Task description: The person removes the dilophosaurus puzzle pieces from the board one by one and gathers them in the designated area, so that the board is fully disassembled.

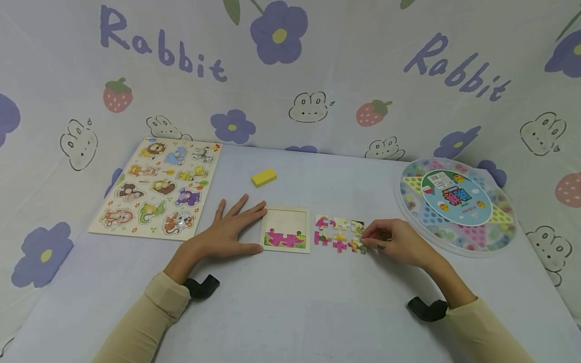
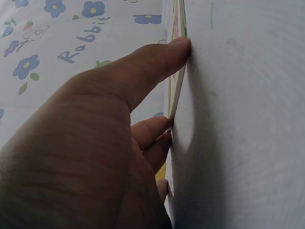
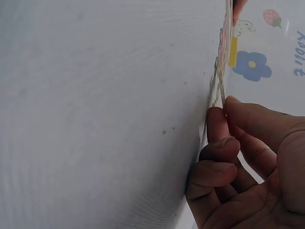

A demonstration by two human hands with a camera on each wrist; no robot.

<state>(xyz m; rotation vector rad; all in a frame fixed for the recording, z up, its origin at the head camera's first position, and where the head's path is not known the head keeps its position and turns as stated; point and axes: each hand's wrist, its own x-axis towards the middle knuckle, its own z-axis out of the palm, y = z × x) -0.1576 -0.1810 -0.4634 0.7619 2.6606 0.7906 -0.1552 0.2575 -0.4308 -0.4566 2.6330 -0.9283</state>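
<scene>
A small wooden puzzle tray (image 1: 308,229) lies mid-table, with pink and green jigsaw pieces (image 1: 285,240) fitted along its bottom edge. At its left side my left hand (image 1: 222,234) is spread, thumb and fingertips touching the tray's edge; the left wrist view shows the thumb (image 2: 178,50) right at that thin edge. Loose jigsaw pieces (image 1: 339,238) lie in two rows just right of the tray. My right hand (image 1: 401,242) pinches a jigsaw piece (image 3: 222,93) between thumb and index finger, at the right end of the lower row. Its other fingers are curled.
Behind the tray sits a yellow block (image 1: 264,178). A wooden animal puzzle board (image 1: 154,190) lies at the left. To the right is a round, clear-covered board game (image 1: 458,201). A patterned cloth (image 1: 345,75) hangs along the back.
</scene>
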